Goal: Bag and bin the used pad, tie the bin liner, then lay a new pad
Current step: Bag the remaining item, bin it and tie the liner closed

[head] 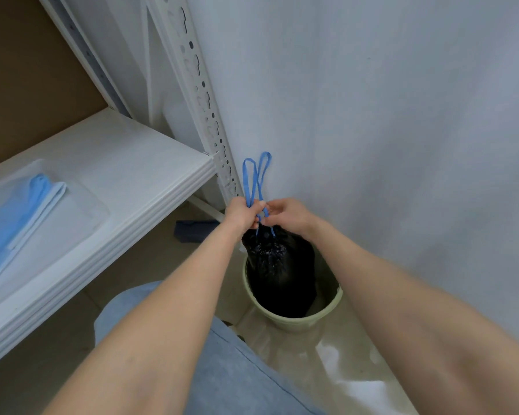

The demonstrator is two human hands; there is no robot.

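The glossy beige floor [327, 369] below me carries the pale green bin [297, 320] and a dark blue cloth [195, 230]. On the white shelf [138, 163] to my left lies a clear plastic container [98, 205] with folded blue pads [33, 202].

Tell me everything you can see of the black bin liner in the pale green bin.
The black bin liner is thin, glossy, crinkled plastic, its mouth gathered into a puckered neck. It stands inside the round pale green plastic bin by the wall, its top above the rim. Two blue drawstring loops rise from the neck; the left hand and right hand both pinch them just above it.
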